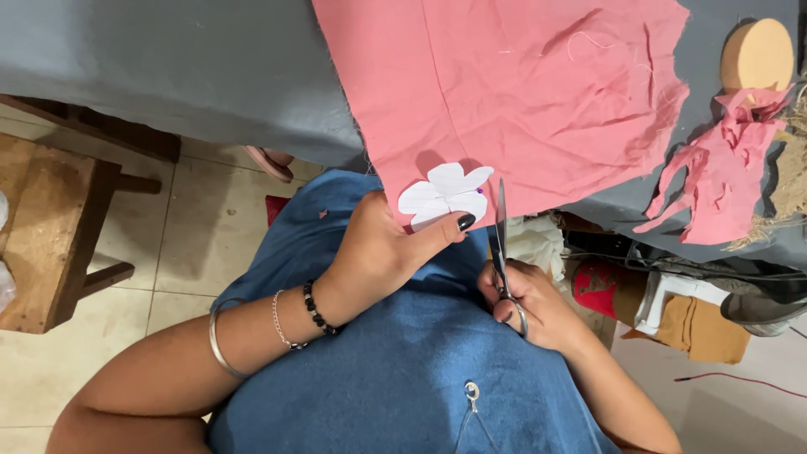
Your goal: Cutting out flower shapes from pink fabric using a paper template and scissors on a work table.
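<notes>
Pink cloth pinched at its lower edge, scissors poised just beside the paper flower.

The large pink cloth (521, 92), soft, creased and frayed at its edges, drapes off a grey-covered table (168, 67). The left hand (382, 252) grips its hanging lower edge, thumb pressing a small white petal-shaped paper pattern (445, 195) flat against the fabric. Just right of the pattern, the right hand (530, 303) is closed through the handles of slim metal scissors (502, 244), whose blades point upward at the cloth's edge.
</notes>
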